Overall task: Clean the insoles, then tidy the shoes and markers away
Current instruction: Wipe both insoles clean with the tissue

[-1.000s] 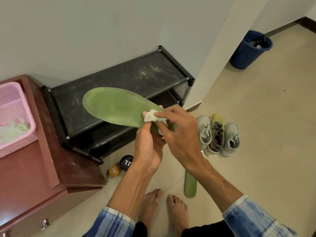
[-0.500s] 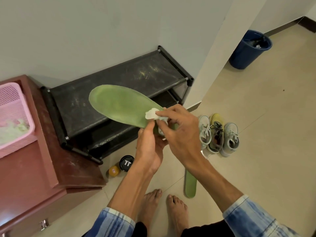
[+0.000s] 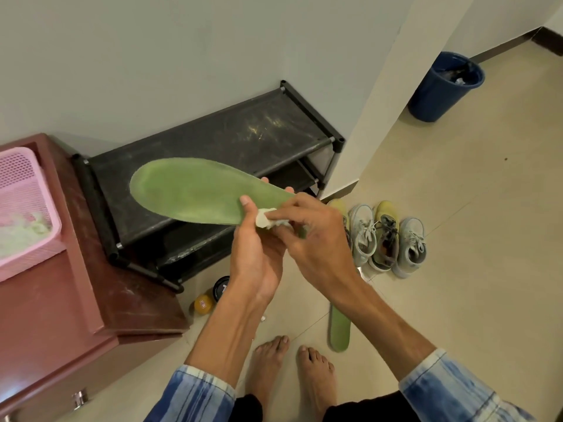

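Note:
My left hand point(image 3: 257, 251) grips the heel end of a green insole point(image 3: 189, 191), held up flat with its toe end pointing left over the shoe rack. My right hand point(image 3: 316, 239) pinches a small white wipe point(image 3: 264, 220) and presses it on the insole near the heel. A second green insole point(image 3: 338, 328) lies on the floor by my right foot. Several shoes point(image 3: 384, 236), grey and yellow, stand in a row on the floor to the right of my hands. No markers are clearly visible.
A black two-tier shoe rack point(image 3: 219, 141) stands against the wall. A reddish cabinet point(image 3: 61, 300) at left carries a pink basket point(image 3: 24, 208). A black round tin point(image 3: 221, 288) and a yellow ball-like item point(image 3: 203, 304) sit on the floor. A blue bin point(image 3: 444, 86) stands far right.
The insole has tilted and shifted slightly right. The wipe in my right hand has slid a little along the heel area. My left hand keeps its grip.

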